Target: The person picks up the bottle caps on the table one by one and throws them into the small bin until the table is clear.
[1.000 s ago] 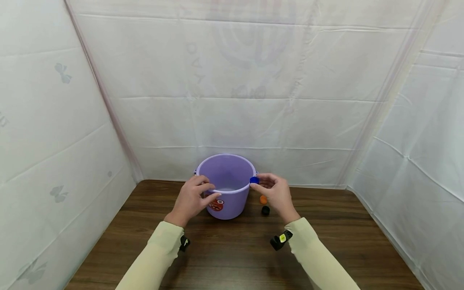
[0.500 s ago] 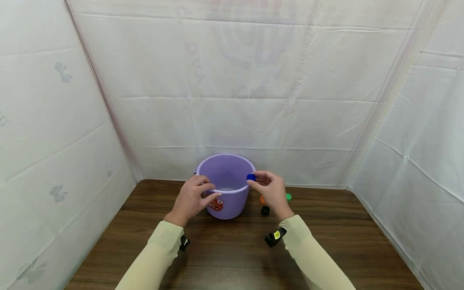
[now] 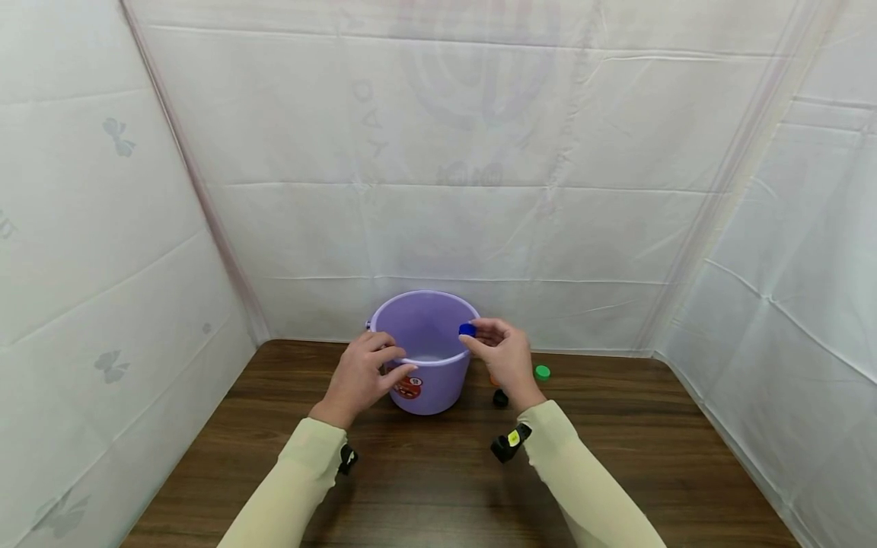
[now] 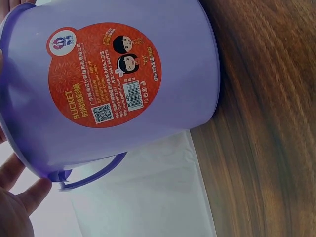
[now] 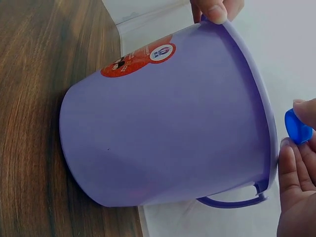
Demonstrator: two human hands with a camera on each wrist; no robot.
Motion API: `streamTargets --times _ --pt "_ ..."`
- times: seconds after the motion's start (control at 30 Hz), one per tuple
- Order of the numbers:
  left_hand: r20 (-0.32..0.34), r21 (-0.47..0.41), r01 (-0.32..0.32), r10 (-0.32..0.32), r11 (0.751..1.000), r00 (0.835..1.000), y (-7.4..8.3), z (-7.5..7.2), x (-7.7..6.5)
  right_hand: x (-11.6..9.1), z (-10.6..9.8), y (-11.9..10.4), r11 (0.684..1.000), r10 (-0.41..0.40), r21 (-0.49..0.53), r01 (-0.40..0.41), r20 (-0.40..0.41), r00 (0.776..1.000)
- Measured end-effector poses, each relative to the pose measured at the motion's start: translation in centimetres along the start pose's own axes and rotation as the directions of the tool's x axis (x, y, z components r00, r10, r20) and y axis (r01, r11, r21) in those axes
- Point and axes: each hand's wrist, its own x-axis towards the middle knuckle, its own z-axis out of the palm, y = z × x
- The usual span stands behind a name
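Note:
A purple bucket (image 3: 438, 384) with a red label (image 4: 108, 74) stands upright on the wooden table. My left hand (image 3: 363, 373) grips its rim at the near left, thumb outside and fingers over the edge. Between the thumb and fingertips of my right hand (image 3: 507, 359) is a small blue bottle cap (image 3: 467, 329), held just above the right side of the rim. In the right wrist view the blue cap (image 5: 297, 127) shows its hollow side, just past the rim.
To the right of the bucket, a black cap (image 3: 500, 398) and a green cap (image 3: 543, 372) lie on the table (image 3: 425, 487). An orange cap (image 3: 493, 379) is mostly hidden behind my right hand. White sheeting (image 3: 438, 228) encloses the back and sides.
My right hand has moved left and slightly up with the blue cap, from outside the rim to over it. The green cap has come into sight. My left hand stays at the rim.

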Motion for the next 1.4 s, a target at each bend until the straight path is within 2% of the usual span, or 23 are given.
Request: streamTargets --times 0.47,0.73,1.4 --pt "0.005 0.007 0.011 -0.012 1.000 1.000 0.1 0.0 -0.1 0.7 1.0 0.4 0.997 -0.072 0.002 0.072 -0.049 0.996" --pt "0.018 0.015 0.020 -0.021 1.000 1.000 0.0 0.0 0.0 1.0 1.6 0.2 0.997 -0.083 -0.007 0.083 -0.050 0.995" --pt "0.025 0.001 0.028 -0.028 1.000 0.999 -0.1 0.0 0.0 1.2 2.0 0.0 0.999 -0.051 -0.020 0.050 -0.037 0.998"
